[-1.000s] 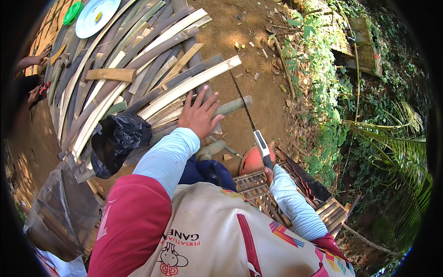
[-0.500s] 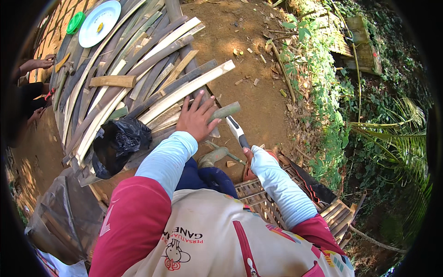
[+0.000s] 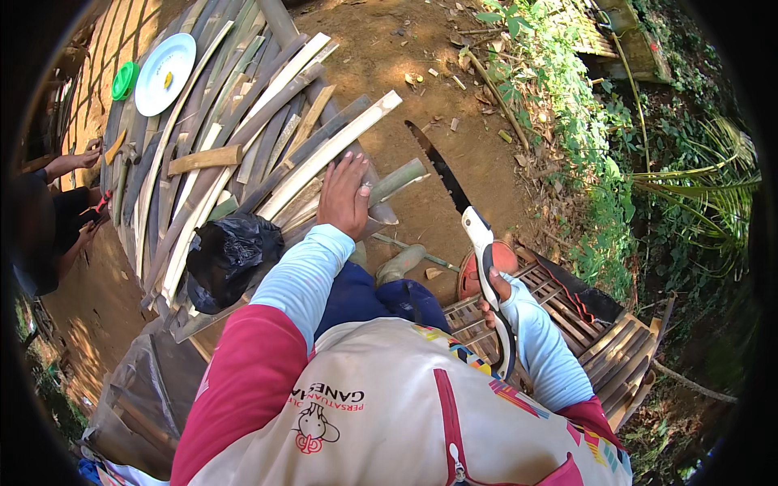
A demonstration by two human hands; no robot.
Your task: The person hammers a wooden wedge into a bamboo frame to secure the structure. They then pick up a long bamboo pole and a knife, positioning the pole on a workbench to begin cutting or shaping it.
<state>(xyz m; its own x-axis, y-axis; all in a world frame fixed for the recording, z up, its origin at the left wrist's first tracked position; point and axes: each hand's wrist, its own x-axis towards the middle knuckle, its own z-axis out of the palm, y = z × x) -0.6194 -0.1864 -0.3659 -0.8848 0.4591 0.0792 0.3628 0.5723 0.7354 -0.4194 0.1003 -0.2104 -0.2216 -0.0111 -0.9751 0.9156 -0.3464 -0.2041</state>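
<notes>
My right hand (image 3: pixel 494 298) is closed round the white-and-black handle of a curved hand saw (image 3: pixel 481 231). The saw's dark blade points up and away, apart from the bamboo. Fingers stretched out, my left hand (image 3: pixel 346 194) rests on the near right part of a pile of split bamboo strips (image 3: pixel 275 121). Close by its thumb, a short green bamboo piece (image 3: pixel 400 179) juts to the right past the pile. A pale-faced strip (image 3: pixel 356 134) lies just beyond my left fingers. To the left of my left forearm sits a black plastic bag (image 3: pixel 231 263).
A pale blue plate (image 3: pixel 165 73) with a small yellow item and a green round container (image 3: pixel 124 81) rest on the pile. At far left is another person's hand (image 3: pixel 85 158). A slatted bamboo bench (image 3: pixel 620 360) stands right; greenery edges the dirt ground.
The saw has drawn back from the green bamboo piece toward my body, right and down, and its blade now shows. My left hand stays on the pile, its fingers closer together.
</notes>
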